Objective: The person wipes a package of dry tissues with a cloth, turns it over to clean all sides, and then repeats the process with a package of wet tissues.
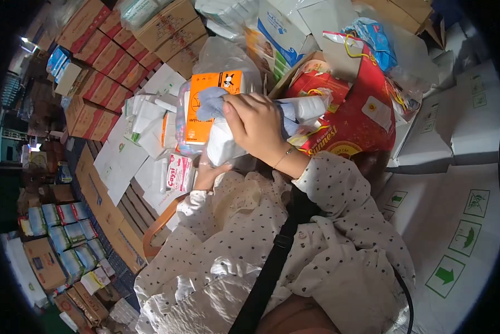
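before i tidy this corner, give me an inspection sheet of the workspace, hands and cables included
surface: white cardboard sheets overlie a slatted base
job's things: blue-grey cloth against a white pack
clutter: orange pack, pink-and-white pack and red bag crowd around
hands: right hand grips the cloth; left hand holds the white pack's lower end, fingers partly hidden
cables: a thin black cord hangs beside the shirt; its ends are not clear
surroundings: stacked brown-and-red cartons and white cartons with green symbols
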The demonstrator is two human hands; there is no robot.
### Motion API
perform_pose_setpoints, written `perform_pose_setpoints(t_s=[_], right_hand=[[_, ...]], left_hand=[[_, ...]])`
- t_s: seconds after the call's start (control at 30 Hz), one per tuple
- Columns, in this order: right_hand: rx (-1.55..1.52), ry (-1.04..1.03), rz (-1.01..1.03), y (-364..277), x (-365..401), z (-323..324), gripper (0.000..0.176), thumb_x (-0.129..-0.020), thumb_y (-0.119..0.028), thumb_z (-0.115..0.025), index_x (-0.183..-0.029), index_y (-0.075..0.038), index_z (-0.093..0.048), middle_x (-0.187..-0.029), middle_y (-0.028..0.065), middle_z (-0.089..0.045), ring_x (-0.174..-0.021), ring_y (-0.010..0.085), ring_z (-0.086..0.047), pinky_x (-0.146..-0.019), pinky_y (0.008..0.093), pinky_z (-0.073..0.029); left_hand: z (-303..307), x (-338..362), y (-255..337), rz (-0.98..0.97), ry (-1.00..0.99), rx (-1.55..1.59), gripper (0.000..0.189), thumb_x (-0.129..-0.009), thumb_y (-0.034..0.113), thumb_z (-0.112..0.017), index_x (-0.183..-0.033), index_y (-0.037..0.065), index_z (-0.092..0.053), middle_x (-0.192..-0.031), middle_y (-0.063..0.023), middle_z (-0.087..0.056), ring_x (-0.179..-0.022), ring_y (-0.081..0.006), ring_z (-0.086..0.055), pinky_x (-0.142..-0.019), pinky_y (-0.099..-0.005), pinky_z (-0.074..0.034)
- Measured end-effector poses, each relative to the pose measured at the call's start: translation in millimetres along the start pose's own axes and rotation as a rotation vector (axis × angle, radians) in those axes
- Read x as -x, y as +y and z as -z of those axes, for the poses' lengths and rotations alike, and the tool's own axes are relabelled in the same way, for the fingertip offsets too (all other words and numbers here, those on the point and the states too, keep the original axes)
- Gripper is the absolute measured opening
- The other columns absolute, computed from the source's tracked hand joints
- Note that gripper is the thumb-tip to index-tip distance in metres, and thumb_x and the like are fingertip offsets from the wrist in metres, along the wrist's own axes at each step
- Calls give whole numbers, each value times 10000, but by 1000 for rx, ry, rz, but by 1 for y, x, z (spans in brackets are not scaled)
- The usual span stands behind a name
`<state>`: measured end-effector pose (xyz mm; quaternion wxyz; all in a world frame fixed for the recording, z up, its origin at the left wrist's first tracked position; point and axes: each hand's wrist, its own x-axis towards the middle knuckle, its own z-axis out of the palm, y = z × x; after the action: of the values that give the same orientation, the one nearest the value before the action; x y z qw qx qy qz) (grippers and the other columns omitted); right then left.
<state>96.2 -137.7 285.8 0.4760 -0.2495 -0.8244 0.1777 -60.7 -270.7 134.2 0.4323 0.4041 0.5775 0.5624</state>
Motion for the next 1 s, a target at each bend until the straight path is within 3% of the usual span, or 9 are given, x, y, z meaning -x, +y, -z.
perform_pose_setpoints(t_s=[0.07,0.13,0.17,0.27,0.3,0.7,0.77,0.83,1.0], right_hand=[[34,-22,-5,3,1,-3,195,-929,-204,-535,-950,-52,-655,-803,135,-655,-754,342,-612,-704,425,-476],[7,31,-19,5,0,-7,194,-927,-204,-535,-954,-50,-650,-812,133,-657,-759,336,-612,-704,428,-476],[5,26,-22,3,0,-9,194,-927,-204,-535,-954,-50,-650,-812,133,-657,-759,336,-612,-704,428,-476],[9,-23,26,-3,1,-12,201,-924,-208,-538,-977,-53,-655,-830,127,-663,-779,330,-618,-714,423,-481],[7,-4,54,-1,5,-11,205,-924,-210,-534,-983,-55,-655,-836,126,-664,-788,328,-621,-718,422,-483],[276,66,-288,178,48,39,245,-933,-245,-509,-942,-58,-668,-876,192,-680,-838,405,-643,-745,481,-501],[289,71,-336,180,49,33,236,-928,-245,-515,-937,-69,-672,-861,193,-679,-831,397,-646,-741,478,-502],[302,76,-390,166,43,26,228,-923,-245,-521,-933,-79,-676,-847,194,-678,-825,388,-649,-738,475,-502],[78,20,-293,59,27,0,225,-922,-207,-530,-1004,-44,-661,-977,197,-668,-895,388,-633,-772,456,-490]], left_hand=[[-1,5,34,-37,58,43,1144,-578,142,-902,-1490,-18,-231,-1469,-173,-381,-1360,-273,-375,-1135,-380,-283],[3,-1,55,-308,165,-231,1177,-564,157,-908,-1499,-17,-213,-1494,-195,-352,-1389,-292,-346,-1141,-381,-280],[2,-3,72,-423,144,-584,1101,-576,177,-911,-1454,-23,-279,-1388,-200,-470,-1273,-307,-482,-1061,-380,-387],[-27,-13,101,-341,40,-616,915,-608,165,-901,-1343,-27,-391,-1212,-169,-584,-1095,-303,-587,-945,-372,-468],[-39,-19,95,-384,157,-578,739,-653,145,-884,-1233,-25,-458,-1076,-137,-620,-977,-274,-611,-880,-368,-485],[-54,-26,77,-329,201,-392,718,-746,188,-835,-1290,-39,-427,-1144,-169,-595,-1048,-243,-579,-932,-349,-455],[-58,-26,74,-341,192,-435,753,-768,189,-820,-1342,-42,-391,-1183,-168,-591,-1069,-234,-575,-938,-346,-455],[-62,-28,72,-338,277,-330,672,-727,194,-843,-1230,-36,-462,-1106,-201,-586,-1034,-313,-584,-911,-373,-453],[-72,-20,76,-396,322,-447,638,-748,177,-818,-1235,-30,-463,-1098,-206,-579,-1026,-348,-576,-902,-392,-450]])
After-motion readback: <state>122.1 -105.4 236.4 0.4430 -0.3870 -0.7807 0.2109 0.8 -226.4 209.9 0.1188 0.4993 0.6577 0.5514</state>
